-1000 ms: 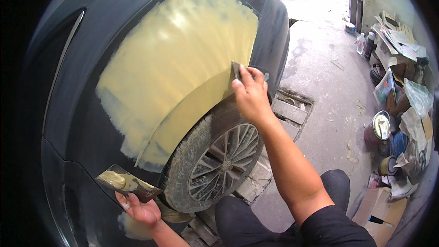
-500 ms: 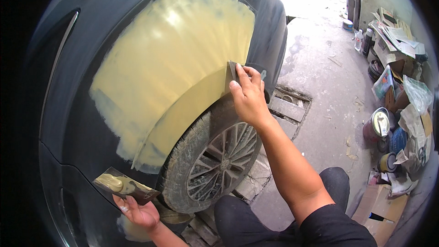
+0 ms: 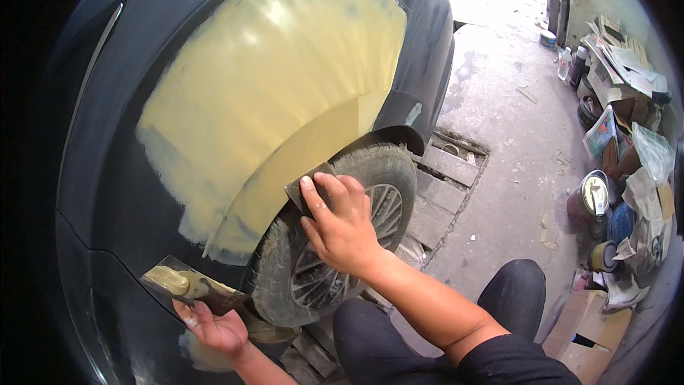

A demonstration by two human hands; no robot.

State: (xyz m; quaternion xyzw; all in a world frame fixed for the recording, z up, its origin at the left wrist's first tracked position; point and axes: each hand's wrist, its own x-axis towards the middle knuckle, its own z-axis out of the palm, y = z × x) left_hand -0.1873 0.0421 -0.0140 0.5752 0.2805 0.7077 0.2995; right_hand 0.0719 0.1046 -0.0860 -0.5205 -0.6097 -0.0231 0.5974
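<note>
A broad patch of pale yellow body filler (image 3: 263,93) covers the dark car panel (image 3: 135,192) above the rear wheel (image 3: 342,242). In my right hand (image 3: 342,217) is a thin dark spreader (image 3: 299,192), gripped between thumb and fingers, its edge by the wheel arch at the patch's lower border. Lower left, my left hand (image 3: 214,324) holds up a flat mixing plate (image 3: 221,299) from below. A lump of yellow filler (image 3: 171,280) lies on that plate. My fingertips carry pale smears.
My bent knees (image 3: 370,335) are close to the tyre. Slats (image 3: 442,171) cover a floor channel beside the wheel. Along the right wall stand paint cans (image 3: 588,196), a clear bottle (image 3: 563,64), stacked papers (image 3: 627,64) and a cardboard box (image 3: 588,328).
My right hand has moved down and left along the wheel arch with the spreader, from the patch's right side toward the top of the tyre. My left hand stays nearly still.
</note>
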